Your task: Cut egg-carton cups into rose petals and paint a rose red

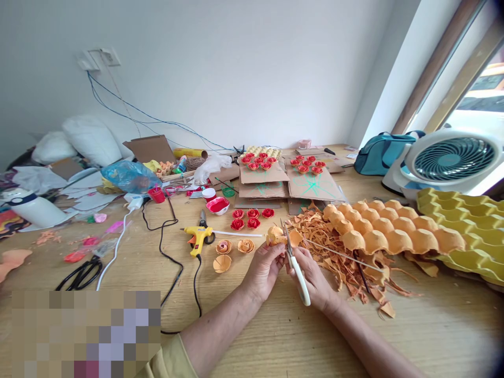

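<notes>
My left hand (262, 270) pinches an orange egg-carton cup (275, 235) between thumb and fingers. In my right hand (313, 275) are scissors (300, 281) with white handles, their blades pointing up beside the cup. Another orange piece shows just right of the blades; whether it is joined to the cup I cannot tell. To the left lie an open orange cup (222, 264) and two rolled carton roses (246, 245), with several red-painted roses (253, 213) behind them. A yellow glue gun (199, 237) with a white glue stick rests left of my hands.
Orange carton scraps (315, 231) heap beside an orange egg tray (378, 226) and a yellow tray (468, 231). Behind stand cardboard pieces (263, 176) bearing red roses and a dish of red paint (218, 205). A white fan (452, 157) is at right; black cable (167, 257) crosses the left.
</notes>
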`<action>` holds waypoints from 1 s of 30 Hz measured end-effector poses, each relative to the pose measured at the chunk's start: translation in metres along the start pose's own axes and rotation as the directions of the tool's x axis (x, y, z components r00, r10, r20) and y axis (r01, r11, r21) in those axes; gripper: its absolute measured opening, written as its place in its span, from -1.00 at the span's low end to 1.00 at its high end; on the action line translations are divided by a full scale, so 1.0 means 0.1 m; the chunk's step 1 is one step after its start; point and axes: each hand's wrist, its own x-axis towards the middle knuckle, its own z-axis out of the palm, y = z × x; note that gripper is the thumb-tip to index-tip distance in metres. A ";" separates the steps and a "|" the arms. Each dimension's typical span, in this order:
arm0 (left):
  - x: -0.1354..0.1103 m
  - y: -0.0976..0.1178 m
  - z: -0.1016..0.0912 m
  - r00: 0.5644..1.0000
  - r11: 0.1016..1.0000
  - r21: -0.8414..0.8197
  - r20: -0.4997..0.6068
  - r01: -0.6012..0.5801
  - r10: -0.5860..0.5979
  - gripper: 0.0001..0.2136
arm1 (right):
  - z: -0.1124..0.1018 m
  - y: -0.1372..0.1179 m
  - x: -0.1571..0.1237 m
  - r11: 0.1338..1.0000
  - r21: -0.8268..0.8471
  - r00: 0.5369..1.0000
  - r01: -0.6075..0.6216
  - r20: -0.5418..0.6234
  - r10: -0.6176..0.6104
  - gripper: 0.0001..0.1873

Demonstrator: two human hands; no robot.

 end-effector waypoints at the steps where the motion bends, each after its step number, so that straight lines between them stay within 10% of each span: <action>1: 0.00 0.00 0.00 1.000 1.000 -0.005 -0.001 0.003 -0.003 -0.78 | 0.00 -0.01 0.00 1.000 -0.002 1.000 -0.004 -0.003 0.004 -0.74; 30: 0.05 0.17 -0.02 0.992 0.978 0.171 -0.015 -0.118 0.122 -0.78 | -0.06 -0.11 0.00 0.997 -0.008 0.997 -0.071 0.001 0.071 -0.65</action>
